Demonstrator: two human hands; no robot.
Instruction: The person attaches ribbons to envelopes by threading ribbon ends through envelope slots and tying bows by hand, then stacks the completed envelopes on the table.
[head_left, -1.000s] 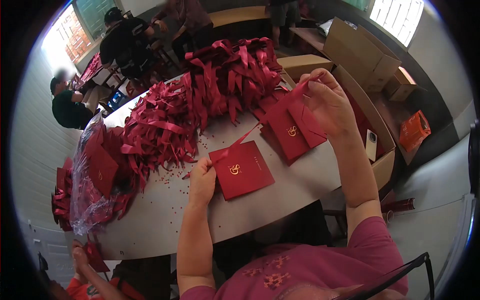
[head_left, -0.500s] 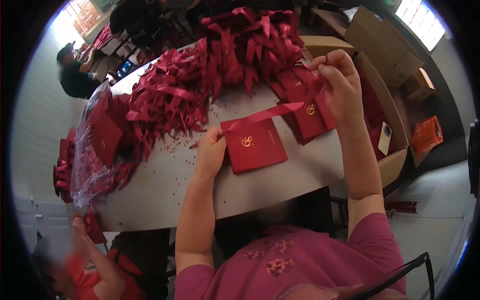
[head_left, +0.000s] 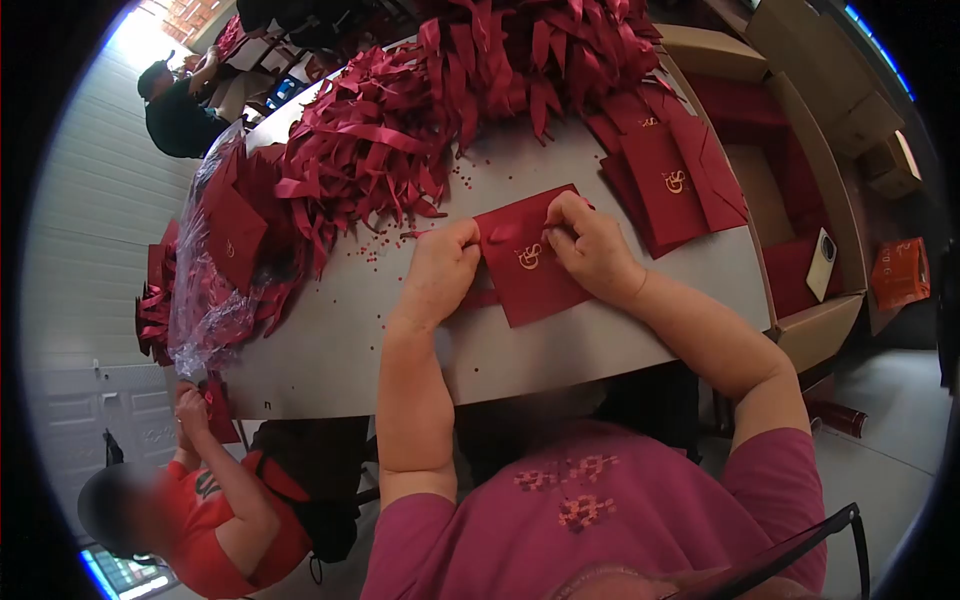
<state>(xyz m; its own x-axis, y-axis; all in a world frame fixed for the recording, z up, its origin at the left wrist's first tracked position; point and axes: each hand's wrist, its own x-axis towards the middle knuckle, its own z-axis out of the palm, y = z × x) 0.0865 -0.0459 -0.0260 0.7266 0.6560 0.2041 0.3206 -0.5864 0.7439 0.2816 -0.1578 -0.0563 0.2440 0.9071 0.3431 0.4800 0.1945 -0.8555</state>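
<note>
A dark red paper gift bag [head_left: 535, 290] with a gold emblem lies flat on the table in front of me. My left hand [head_left: 440, 268] is closed at its left edge, thumb and fingers pinched on the bag. Over the bag's upper right part, my right hand [head_left: 597, 248] has its fingers pinched together on a red ribbon, partly hidden by the fingers. A short curve of ribbon [head_left: 499, 236] shows on the bag between both hands, and another strip pokes out below the left hand.
Heaps of red ribbons [head_left: 370, 150] cover the table's far side. More red bags [head_left: 665, 185] lie at right, beside a cardboard box [head_left: 840, 215] holding a phone [head_left: 821, 265]. Plastic-wrapped bags [head_left: 230, 240] stand left. A person in red [head_left: 235, 520] works at lower left.
My right hand has come down from its raised position, where it drew the ribbon out, onto the bag. The left hand still holds the left edge. The view has shifted.
</note>
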